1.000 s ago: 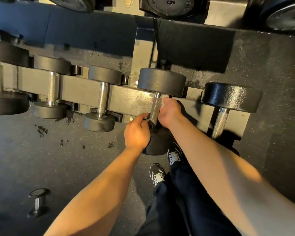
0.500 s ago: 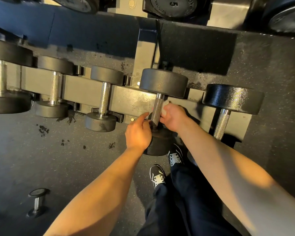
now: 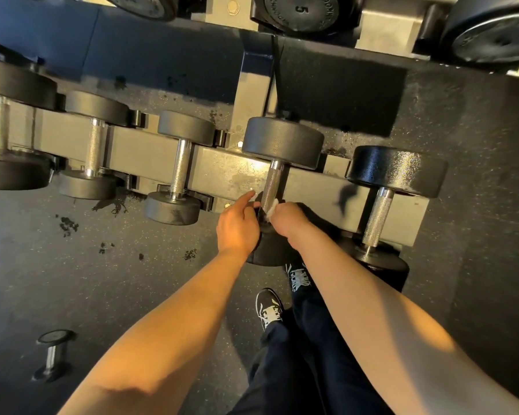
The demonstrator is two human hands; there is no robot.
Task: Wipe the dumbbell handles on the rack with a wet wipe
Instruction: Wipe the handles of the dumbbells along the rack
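A grey rack rail (image 3: 150, 157) carries a row of black dumbbells with knurled steel handles. My right hand (image 3: 288, 218) grips a white wet wipe (image 3: 272, 208) against the near end of the middle dumbbell's handle (image 3: 271, 184). My left hand (image 3: 237, 226) rests on that dumbbell's near head (image 3: 267, 253), index finger stretched toward the handle's base. The near head is mostly hidden under both hands.
More dumbbells sit on the rail to the left (image 3: 179, 169) and right (image 3: 378, 214). Weight plates (image 3: 300, 10) hang on an upper level. A small dumbbell (image 3: 53, 354) lies on the rubber floor at lower left. My shoes (image 3: 268, 307) stand just below the rack.
My right hand with the wipe has slid down the handle from near its far end toward the near head. The left hand has stayed on the near head.
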